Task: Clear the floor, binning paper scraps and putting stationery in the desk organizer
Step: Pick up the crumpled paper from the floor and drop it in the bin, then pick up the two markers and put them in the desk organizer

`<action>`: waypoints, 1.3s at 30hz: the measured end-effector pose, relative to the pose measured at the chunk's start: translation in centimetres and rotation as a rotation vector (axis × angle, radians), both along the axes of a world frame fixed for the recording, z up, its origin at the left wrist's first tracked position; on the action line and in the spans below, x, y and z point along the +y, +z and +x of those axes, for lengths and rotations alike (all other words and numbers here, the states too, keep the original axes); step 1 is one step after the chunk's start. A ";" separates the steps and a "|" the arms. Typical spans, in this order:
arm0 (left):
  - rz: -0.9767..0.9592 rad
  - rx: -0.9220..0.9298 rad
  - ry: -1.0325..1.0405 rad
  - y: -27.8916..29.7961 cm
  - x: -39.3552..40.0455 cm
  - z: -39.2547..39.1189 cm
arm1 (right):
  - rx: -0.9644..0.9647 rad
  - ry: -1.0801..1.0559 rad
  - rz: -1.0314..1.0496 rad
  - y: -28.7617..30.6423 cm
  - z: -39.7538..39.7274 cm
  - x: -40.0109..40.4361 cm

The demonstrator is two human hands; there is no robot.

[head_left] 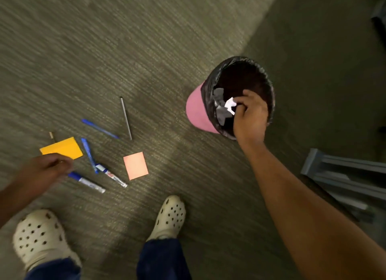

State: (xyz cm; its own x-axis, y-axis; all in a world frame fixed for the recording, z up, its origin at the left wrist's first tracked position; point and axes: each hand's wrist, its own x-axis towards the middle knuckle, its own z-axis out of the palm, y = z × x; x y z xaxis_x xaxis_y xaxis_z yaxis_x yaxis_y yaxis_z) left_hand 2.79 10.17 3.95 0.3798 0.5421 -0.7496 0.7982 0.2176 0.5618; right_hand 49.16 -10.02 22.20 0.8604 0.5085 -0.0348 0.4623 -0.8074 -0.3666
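Fingers [243, 107] of right hand [250, 121] pinch crumpled paper scrap [230, 107] over bin [196, 110].

Pink bin [196, 112], black liner [208, 87], striped grey-green carpet [104, 50]

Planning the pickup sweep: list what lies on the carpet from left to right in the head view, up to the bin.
orange sticky pad → blue marker → blue pen → grey pencil → pink sticky pad → pink bin

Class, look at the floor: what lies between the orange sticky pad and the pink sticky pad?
In the head view, a blue pen and a blue-capped marker lie between the orange pad and the pink pad.
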 end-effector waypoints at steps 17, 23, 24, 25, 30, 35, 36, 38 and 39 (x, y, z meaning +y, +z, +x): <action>-0.114 0.121 0.168 -6.3 -4.7 -1.5 | 0.779 0.543 -0.473 -23.5 -30.9 0.3; -0.326 0.321 0.401 -10.2 -8.3 -1.8 | 0.642 0.412 -0.540 -26.7 -32.2 1.8; -0.326 0.340 0.414 -10.7 -9.0 -1.2 | 0.657 0.376 -0.522 -26.5 -32.0 1.8; -0.316 0.354 0.432 -11.0 -9.4 -0.6 | 0.692 0.325 -0.492 -26.1 -31.8 1.7; -0.189 0.394 0.513 -10.9 -9.7 1.2 | 0.898 0.139 -0.269 -22.2 -30.4 1.9; -0.179 0.287 0.579 -4.9 -9.7 0.6 | 1.043 0.065 -0.193 -16.6 -29.9 2.2; -0.186 0.242 0.568 -3.2 -9.7 0.6 | 1.066 0.028 -0.163 -15.2 -29.8 2.3; -0.186 0.159 0.489 0.6 -9.3 1.1 | 1.116 -0.035 -0.091 -11.7 -29.8 2.3; -0.183 0.125 0.441 2.8 -9.2 1.5 | 1.144 -0.063 -0.053 -9.8 -29.8 2.2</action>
State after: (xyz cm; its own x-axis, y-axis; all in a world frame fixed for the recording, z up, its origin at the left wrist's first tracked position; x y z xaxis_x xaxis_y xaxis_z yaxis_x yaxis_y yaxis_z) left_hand 4.32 1.00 6.79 0.0452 0.4860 -0.8728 0.6664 0.6362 0.3887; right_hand 19.39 -7.79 12.45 0.3345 0.4401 -0.8334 -0.1616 -0.8444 -0.5107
